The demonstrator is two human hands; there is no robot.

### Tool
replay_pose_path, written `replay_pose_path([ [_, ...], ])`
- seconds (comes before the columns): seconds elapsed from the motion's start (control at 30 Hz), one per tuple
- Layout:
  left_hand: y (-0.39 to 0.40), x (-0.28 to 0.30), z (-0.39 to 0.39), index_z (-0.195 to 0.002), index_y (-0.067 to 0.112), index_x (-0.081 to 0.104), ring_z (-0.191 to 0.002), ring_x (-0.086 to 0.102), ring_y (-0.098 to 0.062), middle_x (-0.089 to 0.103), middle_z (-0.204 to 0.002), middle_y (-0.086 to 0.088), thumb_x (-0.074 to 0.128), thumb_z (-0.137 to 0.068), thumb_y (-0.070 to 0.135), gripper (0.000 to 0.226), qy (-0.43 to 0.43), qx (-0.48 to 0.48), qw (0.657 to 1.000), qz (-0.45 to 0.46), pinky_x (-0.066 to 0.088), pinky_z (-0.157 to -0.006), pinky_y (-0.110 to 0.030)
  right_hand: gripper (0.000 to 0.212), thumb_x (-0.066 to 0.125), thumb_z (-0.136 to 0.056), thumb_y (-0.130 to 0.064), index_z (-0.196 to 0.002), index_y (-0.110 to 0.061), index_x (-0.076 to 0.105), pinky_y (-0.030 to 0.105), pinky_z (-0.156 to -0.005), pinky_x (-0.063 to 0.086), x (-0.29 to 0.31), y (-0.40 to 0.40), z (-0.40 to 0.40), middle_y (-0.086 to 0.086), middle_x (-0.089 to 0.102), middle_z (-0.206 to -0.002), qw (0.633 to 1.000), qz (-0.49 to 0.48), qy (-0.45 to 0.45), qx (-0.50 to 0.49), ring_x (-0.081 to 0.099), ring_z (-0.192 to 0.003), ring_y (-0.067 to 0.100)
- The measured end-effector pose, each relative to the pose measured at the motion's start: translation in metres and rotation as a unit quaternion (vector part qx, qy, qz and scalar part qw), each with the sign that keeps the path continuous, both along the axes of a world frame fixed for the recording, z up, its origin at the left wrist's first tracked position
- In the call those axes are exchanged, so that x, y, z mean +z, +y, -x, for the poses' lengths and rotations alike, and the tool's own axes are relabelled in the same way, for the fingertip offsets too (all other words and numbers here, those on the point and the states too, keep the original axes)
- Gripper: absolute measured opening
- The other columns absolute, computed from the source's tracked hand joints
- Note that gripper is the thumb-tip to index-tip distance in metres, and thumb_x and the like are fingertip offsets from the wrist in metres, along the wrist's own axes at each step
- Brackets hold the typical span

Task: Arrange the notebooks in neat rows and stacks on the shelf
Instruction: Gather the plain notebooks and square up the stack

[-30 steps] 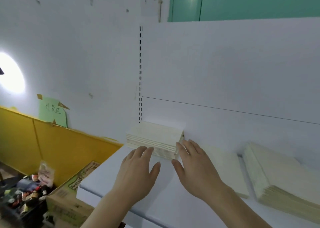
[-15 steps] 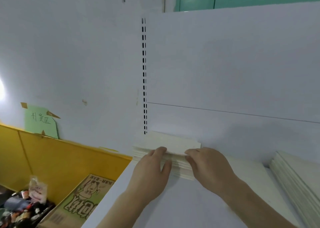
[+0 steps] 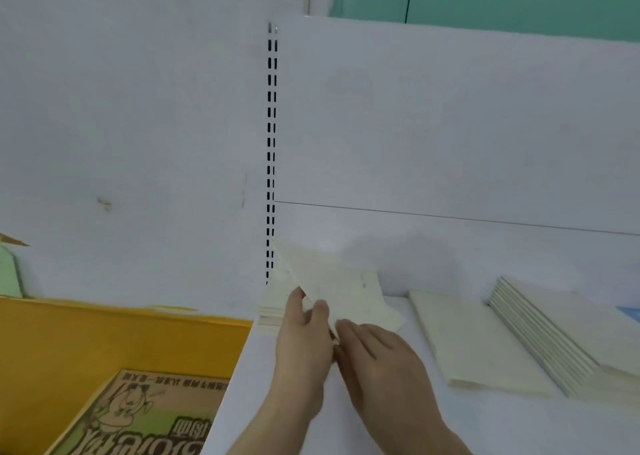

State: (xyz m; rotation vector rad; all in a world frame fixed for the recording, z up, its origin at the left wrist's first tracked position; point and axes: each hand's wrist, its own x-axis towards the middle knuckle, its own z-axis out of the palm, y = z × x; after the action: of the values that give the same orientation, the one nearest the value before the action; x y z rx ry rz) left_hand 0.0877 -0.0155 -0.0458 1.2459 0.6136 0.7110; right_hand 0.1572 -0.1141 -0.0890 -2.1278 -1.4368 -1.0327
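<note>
A cream notebook (image 3: 332, 281) is tilted up off the small stack (image 3: 272, 311) at the shelf's back left corner. My left hand (image 3: 304, 344) holds its near edge, thumb and fingers around it. My right hand (image 3: 377, 354) grips the same edge from the right. A single thin cream notebook (image 3: 464, 344) lies flat to the right. Farther right sits a thick stack of notebooks (image 3: 554, 337) with its spines facing me.
The white shelf (image 3: 346, 420) ends at its left edge above a printed cardboard box (image 3: 138, 416). A yellow panel (image 3: 86, 337) lines the wall on the left. A slotted upright (image 3: 271, 157) and white back panel stand behind the stack.
Both hands went from resting flat against the stack's front to holding its top notebook, which is now lifted and tilted. The camera has moved closer and to the right.
</note>
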Motion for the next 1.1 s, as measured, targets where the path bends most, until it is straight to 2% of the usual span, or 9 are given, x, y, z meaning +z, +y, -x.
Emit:
replay_pose_path([
  [0.2,0.023,-0.007,0.008,-0.129,0.031,0.048,-0.099,0.066,-0.023,0.068,-0.110,0.000,0.043,-0.098,0.005,0.040,0.032,0.022,0.999,-0.027,0.059,-0.075,-0.042,0.042,0.039,-0.102,-0.039,-0.116,-0.012,0.068,0.030,-0.089,0.051,0.009,0.003,0.011,-0.002,0.069,-0.116,0.994,0.036,0.043,0.089,0.062,-0.106,0.014],
  [0.33,0.045,-0.001,0.028,-0.114,0.029,0.057,-0.092,0.063,-0.017,0.067,-0.099,0.006,0.042,-0.105,0.018,0.020,0.024,0.083,0.995,-0.056,0.051,-0.071,-0.035,0.044,0.034,-0.099,-0.032,-0.125,-0.009,0.061,0.033,-0.101,0.043,0.021,0.000,-0.023,0.003,0.064,-0.123,0.993,-0.025,0.115,-0.008,0.055,-0.118,0.019],
  [0.5,0.058,0.002,0.050,-0.115,0.036,0.058,-0.094,0.065,-0.017,0.069,-0.100,0.010,0.040,-0.107,0.024,0.022,0.025,0.071,0.994,-0.079,0.057,-0.083,-0.043,0.052,0.043,-0.095,-0.035,-0.143,-0.012,0.043,0.038,-0.114,0.026,0.010,0.005,-0.075,0.008,0.041,-0.149,0.962,0.193,0.174,-0.081,0.035,-0.139,0.028],
  [0.6,0.060,0.001,0.058,-0.125,0.039,0.052,-0.097,0.063,-0.011,0.066,-0.106,0.014,0.038,-0.108,0.026,0.025,0.033,0.068,0.993,-0.095,0.056,-0.081,-0.039,0.039,0.048,-0.098,-0.036,-0.133,-0.022,0.057,0.031,-0.105,0.036,0.019,0.006,-0.078,0.000,0.057,-0.137,0.971,0.165,0.167,-0.051,0.053,-0.124,0.021],
  [0.73,0.061,0.003,0.067,-0.132,0.038,0.050,-0.099,0.064,-0.011,0.067,-0.110,0.013,0.038,-0.108,0.025,0.030,0.030,0.084,0.989,-0.116,0.057,-0.082,-0.039,0.034,0.034,-0.100,-0.044,-0.121,-0.036,0.060,0.030,-0.078,0.043,0.052,-0.005,-0.072,-0.011,0.068,-0.108,0.969,0.168,0.144,-0.109,0.061,-0.101,0.016],
  [0.83,0.059,0.006,0.069,-0.131,0.040,0.050,-0.100,0.063,-0.010,0.067,-0.110,0.012,0.039,-0.108,0.025,0.030,0.011,0.095,0.988,-0.123,0.055,-0.078,-0.036,0.030,0.038,-0.099,-0.039,-0.088,-0.023,0.061,0.031,-0.049,0.037,0.071,-0.017,-0.069,-0.005,0.056,-0.057,0.985,0.037,0.100,-0.139,0.058,-0.057,0.022],
  [0.93,0.048,0.010,0.064,-0.125,0.043,0.053,-0.096,0.063,-0.006,0.069,-0.100,0.017,0.039,-0.107,0.024,0.030,-0.015,0.084,0.988,-0.131,0.052,-0.071,-0.029,0.031,0.047,-0.099,-0.029,-0.070,-0.017,0.052,0.029,-0.039,0.030,0.081,-0.025,-0.047,-0.003,0.041,-0.043,0.980,-0.117,0.105,-0.121,0.043,-0.037,0.019],
  [1.0,0.038,0.012,0.056,-0.119,0.047,0.056,-0.098,0.065,-0.006,0.071,-0.097,0.020,0.040,-0.107,0.025,0.029,-0.033,0.061,0.990,-0.122,0.053,-0.077,-0.031,0.025,0.047,-0.096,-0.029,-0.082,-0.016,0.063,0.027,-0.043,0.035,0.080,-0.022,-0.018,-0.002,0.053,-0.052,0.979,-0.169,0.068,-0.088,0.052,-0.045,0.020],
  [1.1,0.016,0.014,0.039,-0.125,0.048,0.054,-0.105,0.067,-0.010,0.072,-0.108,0.017,0.042,-0.107,0.030,0.029,-0.050,-0.001,0.992,-0.114,0.056,-0.090,-0.040,0.033,0.048,-0.096,-0.029,-0.110,-0.008,0.069,0.030,-0.071,0.055,0.051,-0.003,0.018,0.004,0.073,-0.101,0.987,-0.150,0.048,-0.034,0.069,-0.089,0.019],
])
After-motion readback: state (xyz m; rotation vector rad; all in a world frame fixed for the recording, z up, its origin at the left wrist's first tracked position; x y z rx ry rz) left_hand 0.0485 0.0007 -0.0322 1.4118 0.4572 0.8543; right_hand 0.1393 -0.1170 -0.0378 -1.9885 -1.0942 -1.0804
